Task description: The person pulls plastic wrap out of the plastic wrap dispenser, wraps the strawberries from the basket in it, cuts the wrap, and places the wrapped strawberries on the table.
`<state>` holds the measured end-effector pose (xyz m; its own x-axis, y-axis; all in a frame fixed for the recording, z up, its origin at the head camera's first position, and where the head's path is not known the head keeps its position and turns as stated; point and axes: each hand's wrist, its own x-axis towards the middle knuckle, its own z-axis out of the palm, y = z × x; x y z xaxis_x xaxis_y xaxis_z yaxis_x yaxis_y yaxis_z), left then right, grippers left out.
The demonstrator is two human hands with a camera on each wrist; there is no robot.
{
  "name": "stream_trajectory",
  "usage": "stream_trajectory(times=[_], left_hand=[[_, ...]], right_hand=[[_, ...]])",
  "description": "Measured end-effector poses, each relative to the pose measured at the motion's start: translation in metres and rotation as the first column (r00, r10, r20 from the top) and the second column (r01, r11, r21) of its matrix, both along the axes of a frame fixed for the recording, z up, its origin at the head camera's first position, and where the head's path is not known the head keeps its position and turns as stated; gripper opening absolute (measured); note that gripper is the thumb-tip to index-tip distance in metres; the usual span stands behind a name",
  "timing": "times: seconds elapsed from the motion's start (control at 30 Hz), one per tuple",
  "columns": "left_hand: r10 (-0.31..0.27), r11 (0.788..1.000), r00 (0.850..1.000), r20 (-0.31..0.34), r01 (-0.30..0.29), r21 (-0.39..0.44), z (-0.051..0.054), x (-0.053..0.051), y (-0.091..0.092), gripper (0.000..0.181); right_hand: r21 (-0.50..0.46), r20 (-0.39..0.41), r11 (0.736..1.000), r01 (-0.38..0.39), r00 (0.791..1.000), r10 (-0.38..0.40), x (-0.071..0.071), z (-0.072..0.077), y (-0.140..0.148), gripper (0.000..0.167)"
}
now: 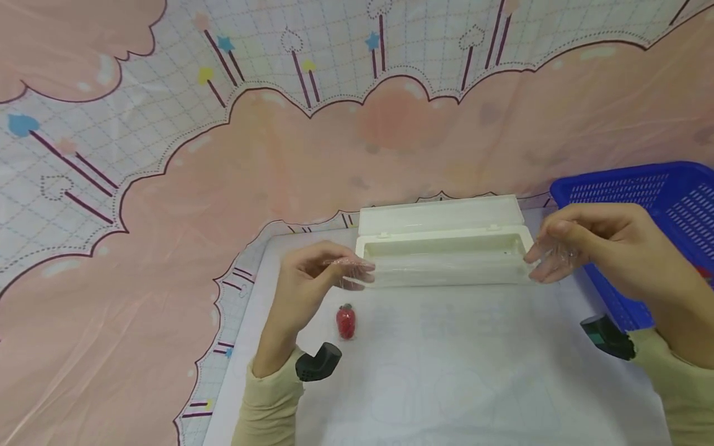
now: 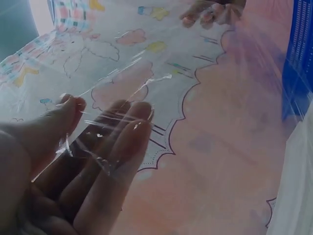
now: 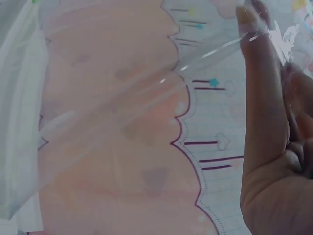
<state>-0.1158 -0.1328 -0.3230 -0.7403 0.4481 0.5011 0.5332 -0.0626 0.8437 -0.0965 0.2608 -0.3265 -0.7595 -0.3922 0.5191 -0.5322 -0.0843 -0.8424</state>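
Observation:
A sheet of clear cling film (image 3: pixel 210 55) stretches between the two hands. My left hand (image 1: pixel 307 282) holds its left end; in the left wrist view, film clings to the thumb and fingers, which stand a little apart. My right hand (image 1: pixel 619 254) pinches the other end, bunched at the fingertips. Between and behind the hands lies a long white cling film box (image 1: pixel 440 217), its lid raised at the back. Below the left hand, a red strawberry (image 1: pixel 346 323) with a shiny surface lies on the white tabletop.
A blue plastic basket (image 1: pixel 613 186) stands at the right, partly behind the right hand, with something red (image 1: pixel 704 272) inside. The white table (image 1: pixel 446 384) is bordered by a pink patterned cloth (image 1: pixel 312 167). Black wrist cameras (image 1: pixel 319 362) sit at both sleeves.

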Motion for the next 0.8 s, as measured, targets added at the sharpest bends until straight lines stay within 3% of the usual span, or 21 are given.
stream_trajectory(times=[0.1, 0.2, 0.27, 0.37, 0.57, 0.8], left_hand=[[-0.086, 0.994, 0.993, 0.082, 0.092, -0.063, -0.004, 0.004, -0.004, 0.010], [-0.170, 0.973, 0.969, 0.179, 0.194, -0.126, -0.009, 0.009, -0.006, 0.007], [-0.198, 0.954, 0.951, 0.238, 0.243, -0.178, -0.012, 0.013, -0.007, 0.007], [-0.201, 0.931, 0.924, 0.324, 0.284, -0.231, -0.018, 0.017, -0.007, 0.009], [-0.202, 0.921, 0.869, 0.451, 0.325, -0.215, -0.032, 0.023, -0.008, 0.013], [-0.182, 0.897, 0.832, 0.525, 0.359, -0.257, -0.051, 0.030, -0.009, 0.014]], right_hand=[[0.026, 0.028, 0.991, -0.129, 0.991, 0.128, 0.000, -0.008, 0.002, 0.032], [0.033, 0.084, 0.969, -0.244, 0.967, 0.241, 0.000, -0.016, 0.000, 0.035], [0.055, 0.120, 0.959, -0.277, 0.956, 0.269, 0.002, -0.021, -0.002, 0.036], [0.088, 0.175, 0.946, -0.311, 0.940, 0.293, 0.006, -0.028, -0.005, 0.037], [0.151, 0.269, 0.922, -0.356, 0.912, 0.308, 0.016, -0.038, -0.008, 0.036], [0.169, 0.394, 0.897, -0.408, 0.862, 0.318, 0.025, -0.049, -0.014, 0.031]])
